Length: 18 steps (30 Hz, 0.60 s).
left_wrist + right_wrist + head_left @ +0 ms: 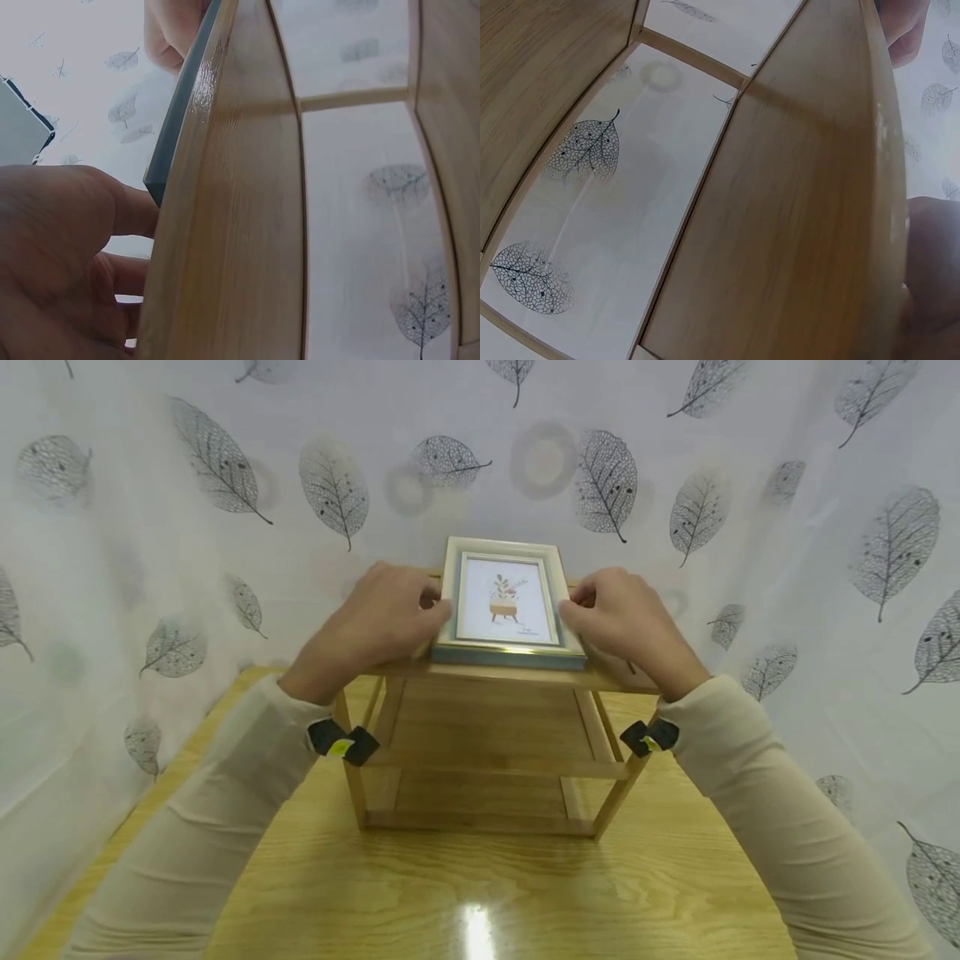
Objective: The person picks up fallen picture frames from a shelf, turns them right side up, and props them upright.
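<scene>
A picture frame, pale with a blue-grey side, lies face up on the top board of a small wooden rack. Its print shows a plant in a brown pot with legs. My left hand holds the left side with thumb and curled fingers; my right hand grips the right side the same way. In the left wrist view, the picture frame's edge rests along the board beside the left hand. The right wrist view shows the board's underside with part of the right hand; the picture frame is hidden there.
Below the top board, the rack has a middle shelf and a lower shelf between slanted legs. It stands on a wood-grain table. A white curtain with dark leaf prints hangs behind and at both sides.
</scene>
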Each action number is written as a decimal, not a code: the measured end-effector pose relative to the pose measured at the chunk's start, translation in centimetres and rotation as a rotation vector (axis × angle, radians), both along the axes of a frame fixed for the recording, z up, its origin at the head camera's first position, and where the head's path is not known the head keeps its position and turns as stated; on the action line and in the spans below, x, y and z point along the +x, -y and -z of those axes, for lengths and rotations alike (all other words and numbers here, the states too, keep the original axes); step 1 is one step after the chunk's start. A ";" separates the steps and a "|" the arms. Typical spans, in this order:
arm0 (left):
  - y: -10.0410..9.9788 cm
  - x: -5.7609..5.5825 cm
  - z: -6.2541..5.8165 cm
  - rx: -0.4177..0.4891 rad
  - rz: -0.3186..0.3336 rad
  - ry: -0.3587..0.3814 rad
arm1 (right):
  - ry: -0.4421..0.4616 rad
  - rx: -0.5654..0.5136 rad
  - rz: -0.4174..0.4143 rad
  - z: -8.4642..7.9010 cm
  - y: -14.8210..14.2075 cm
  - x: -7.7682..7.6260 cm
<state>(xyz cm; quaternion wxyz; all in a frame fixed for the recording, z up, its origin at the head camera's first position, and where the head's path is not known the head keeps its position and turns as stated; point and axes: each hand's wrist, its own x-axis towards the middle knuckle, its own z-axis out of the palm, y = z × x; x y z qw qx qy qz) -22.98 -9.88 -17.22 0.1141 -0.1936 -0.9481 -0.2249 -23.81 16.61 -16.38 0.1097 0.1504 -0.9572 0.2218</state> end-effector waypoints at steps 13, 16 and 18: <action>-0.4 -0.2 0.0 -0.002 -0.017 -0.043 | -0.075 -0.069 0.032 0.1 0.2 0.1; -0.5 -0.2 0.0 0.001 -0.021 -0.054 | -0.087 -0.076 0.041 0.0 0.2 0.1; -0.5 -0.2 0.0 0.001 -0.027 -0.064 | -0.093 -0.079 0.048 0.0 0.2 0.2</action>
